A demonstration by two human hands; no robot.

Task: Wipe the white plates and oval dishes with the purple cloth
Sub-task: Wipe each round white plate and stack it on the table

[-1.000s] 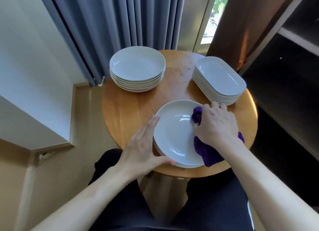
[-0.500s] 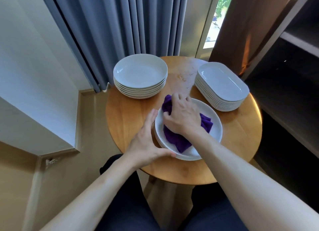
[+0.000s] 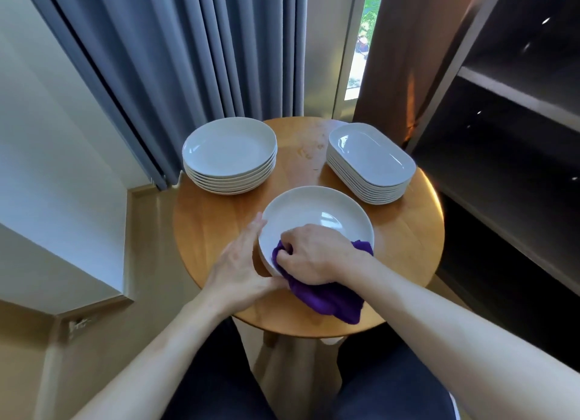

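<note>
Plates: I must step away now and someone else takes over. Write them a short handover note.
Left hand open, steadying the plate at its left rim.
Right hand grips the purple cloth, pressing it on the plate's near side.
The plate sits near-middle on the table. Round plates stacked far left, oval dishes far right.
Done: cannot tell which stack is wiped.
Left: finish this plate, then the rest.

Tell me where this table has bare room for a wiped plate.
The widest bare wood on the round wooden table is right of the single white plate, in front of the stack of white oval dishes. A smaller patch lies between the stack of round white plates and the left hand. The front is crowded: right hand and purple cloth.
</note>
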